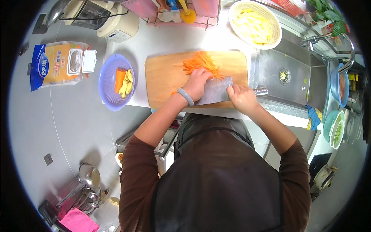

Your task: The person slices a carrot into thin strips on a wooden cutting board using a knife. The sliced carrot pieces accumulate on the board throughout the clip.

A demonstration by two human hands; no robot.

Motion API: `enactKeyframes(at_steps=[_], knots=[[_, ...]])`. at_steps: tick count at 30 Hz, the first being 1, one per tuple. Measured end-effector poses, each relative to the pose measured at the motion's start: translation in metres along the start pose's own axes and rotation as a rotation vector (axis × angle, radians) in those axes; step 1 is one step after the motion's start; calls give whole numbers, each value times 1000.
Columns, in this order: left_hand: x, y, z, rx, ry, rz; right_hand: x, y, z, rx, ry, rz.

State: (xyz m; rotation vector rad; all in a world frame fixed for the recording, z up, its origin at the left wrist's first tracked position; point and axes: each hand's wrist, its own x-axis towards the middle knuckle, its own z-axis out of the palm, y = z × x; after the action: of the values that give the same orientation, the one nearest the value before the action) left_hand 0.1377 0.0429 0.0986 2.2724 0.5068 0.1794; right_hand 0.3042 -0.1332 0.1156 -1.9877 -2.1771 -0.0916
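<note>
A wooden cutting board [162, 69] lies before me with a heap of shredded carrot [200, 62] near its far edge. My right hand [242, 97] grips a cleaver [216, 92] where blade meets handle, and the metal handle sticks out to the right. The broad blade lies low over the board, its left part behind my left hand [197, 84]. My left fingers are bent against the near side of the carrot heap; whether they hold any shreds is hidden. A few carrot bits lie by my left wrist, which wears a grey bangle.
Left of the board is a purple basket [105, 84] with a carrot piece [120, 79] and ginger [127, 84]. A cream colander [276, 34] of pale yellow strips stands at the back right, beside the steel sink [269, 72] and faucet [349, 55]. A wire rack [207, 21] stands behind.
</note>
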Motion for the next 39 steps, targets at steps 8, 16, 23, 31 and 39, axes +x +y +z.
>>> enactKeyframes(at_steps=[8,16,23,31,39], knots=[[13,-14,5,117,7,39,8,-12,1,66,-12,34],[-57,-60,-119,28,156,-253,-29,-12,-13,405,-183,630],[-132,-77,-49,127,129,-91,-10,-54,-2,703,-334,727],[-126,-93,-43,123,25,5,-4,-74,14,708,-468,613],[-116,-102,-40,138,-20,121,3,-49,4,605,-414,725]])
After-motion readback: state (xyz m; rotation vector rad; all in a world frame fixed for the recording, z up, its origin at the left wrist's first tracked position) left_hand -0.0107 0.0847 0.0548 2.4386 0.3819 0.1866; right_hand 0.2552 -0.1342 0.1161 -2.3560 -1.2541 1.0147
